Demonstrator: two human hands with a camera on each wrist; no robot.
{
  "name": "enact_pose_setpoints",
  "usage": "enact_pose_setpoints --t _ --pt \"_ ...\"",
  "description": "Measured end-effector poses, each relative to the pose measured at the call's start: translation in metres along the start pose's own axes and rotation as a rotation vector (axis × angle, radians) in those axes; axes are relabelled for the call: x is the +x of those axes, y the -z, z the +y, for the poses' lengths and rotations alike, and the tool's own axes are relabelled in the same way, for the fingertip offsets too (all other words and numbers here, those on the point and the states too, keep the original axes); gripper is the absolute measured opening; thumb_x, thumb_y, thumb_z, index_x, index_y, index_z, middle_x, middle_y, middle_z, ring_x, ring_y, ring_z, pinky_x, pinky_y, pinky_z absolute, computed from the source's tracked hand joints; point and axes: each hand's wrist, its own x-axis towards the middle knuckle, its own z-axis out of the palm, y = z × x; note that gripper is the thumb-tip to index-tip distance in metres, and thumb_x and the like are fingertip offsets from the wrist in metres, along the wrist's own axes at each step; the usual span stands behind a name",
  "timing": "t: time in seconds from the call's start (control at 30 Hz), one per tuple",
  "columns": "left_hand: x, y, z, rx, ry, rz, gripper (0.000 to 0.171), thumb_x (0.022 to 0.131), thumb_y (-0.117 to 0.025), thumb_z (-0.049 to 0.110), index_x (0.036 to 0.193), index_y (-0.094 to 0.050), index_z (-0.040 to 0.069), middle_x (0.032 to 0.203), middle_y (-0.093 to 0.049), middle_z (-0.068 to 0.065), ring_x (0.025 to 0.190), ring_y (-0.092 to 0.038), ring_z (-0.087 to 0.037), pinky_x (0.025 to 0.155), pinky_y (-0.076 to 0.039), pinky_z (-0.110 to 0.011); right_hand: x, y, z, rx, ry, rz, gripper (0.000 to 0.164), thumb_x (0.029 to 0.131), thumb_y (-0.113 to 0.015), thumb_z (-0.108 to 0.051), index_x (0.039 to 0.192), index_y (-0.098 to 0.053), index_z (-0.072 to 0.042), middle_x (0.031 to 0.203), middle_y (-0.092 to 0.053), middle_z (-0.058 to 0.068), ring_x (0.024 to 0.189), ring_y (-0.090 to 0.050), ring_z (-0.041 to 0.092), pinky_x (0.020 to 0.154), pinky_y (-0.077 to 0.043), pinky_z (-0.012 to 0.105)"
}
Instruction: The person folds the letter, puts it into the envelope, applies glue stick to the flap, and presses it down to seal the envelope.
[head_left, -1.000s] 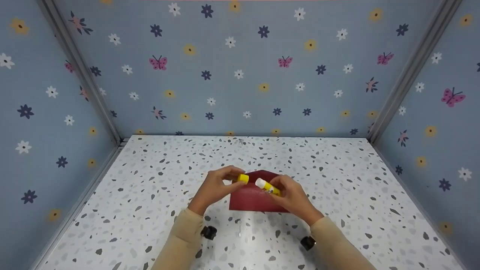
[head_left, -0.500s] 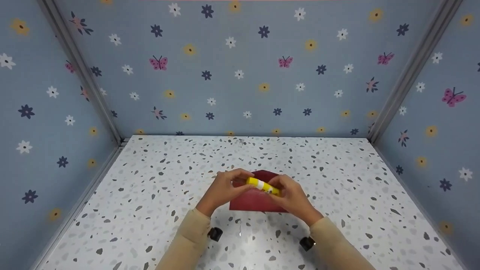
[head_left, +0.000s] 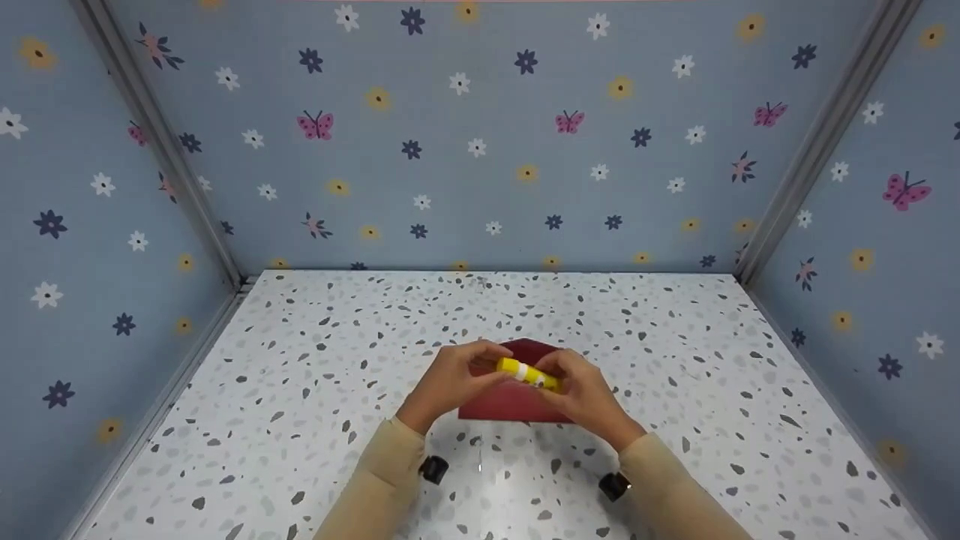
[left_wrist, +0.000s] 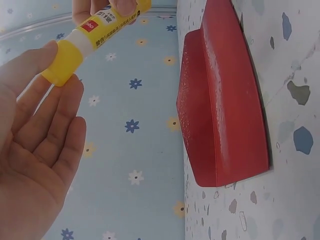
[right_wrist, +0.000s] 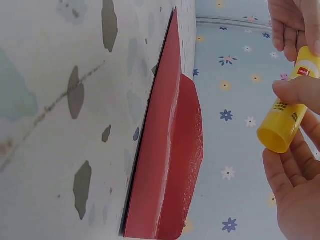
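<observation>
My right hand (head_left: 589, 394) grips the yellow barrel of a glue stick (head_left: 544, 380) between thumb and fingers. At the stick's other end, my left hand (head_left: 454, 379) pinches the yellow cap (left_wrist: 64, 62) with thumb and fingertips. The cap sits on the stick, and a white band shows beside it. Below both hands a red envelope (head_left: 510, 407) lies on the table, partly covered by them in the head view. Its flap (left_wrist: 194, 110) stands open, angled up in the wrist views, with shiny specks along its edge. The right wrist view shows the base of the barrel (right_wrist: 282, 131).
The white speckled table (head_left: 337, 322) extends around the envelope. Blue flowered panels (head_left: 480, 150) close off the back and both sides, joined by grey metal posts (head_left: 161, 142). A black wrist camera (head_left: 433, 469) hangs under each sleeve.
My left hand has moved right and slightly nearer to me, bringing the cap from apart from the glue stick onto its white end. My right hand has stayed nearly still.
</observation>
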Motion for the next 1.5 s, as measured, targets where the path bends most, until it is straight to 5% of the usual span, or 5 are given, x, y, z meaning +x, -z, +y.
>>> enact_pose_setpoints --t 0.43,0.73,1.2,1.5 --pt "0.000 -0.006 0.000 0.003 -0.017 -0.011 0.026 0.092 -0.075 0.016 0.116 -0.073 0.007 0.111 -0.072 0.001 0.096 -0.069 -0.016 0.088 -0.056 -0.047 0.000 0.000 -0.002 -0.030 0.001 -0.017 0.025 0.088 -0.079 -0.013 0.108 -0.065 -0.018 0.104 -0.061 -0.008 0.094 -0.058 0.012 0.083 -0.056 0.029" --pt "-0.001 -0.008 -0.002 -0.010 -0.033 -0.031 0.025 0.092 -0.074 0.010 0.116 -0.072 0.003 0.111 -0.072 0.000 0.097 -0.068 -0.014 0.087 -0.057 -0.037 -0.003 0.000 0.000 0.025 -0.014 -0.068 0.026 0.088 -0.079 -0.015 0.111 -0.066 -0.018 0.105 -0.064 -0.009 0.091 -0.061 0.013 0.081 -0.057 0.029" --pt "-0.004 -0.007 -0.006 0.050 -0.038 -0.057 0.023 0.093 -0.073 0.015 0.116 -0.074 0.010 0.111 -0.071 0.004 0.093 -0.067 -0.014 0.085 -0.056 -0.027 -0.004 -0.003 0.000 0.094 -0.047 -0.136 0.029 0.087 -0.080 -0.013 0.111 -0.065 -0.017 0.105 -0.064 -0.007 0.088 -0.063 0.015 0.079 -0.057 0.030" --pt "0.002 -0.012 -0.004 -0.037 -0.039 -0.024 0.028 0.094 -0.072 0.013 0.121 -0.071 0.007 0.117 -0.070 -0.007 0.100 -0.067 -0.014 0.090 -0.056 -0.044 0.000 -0.001 -0.004 0.093 -0.067 -0.126 0.027 0.088 -0.078 -0.011 0.111 -0.063 -0.014 0.103 -0.065 -0.004 0.087 -0.063 0.016 0.079 -0.057 0.030"
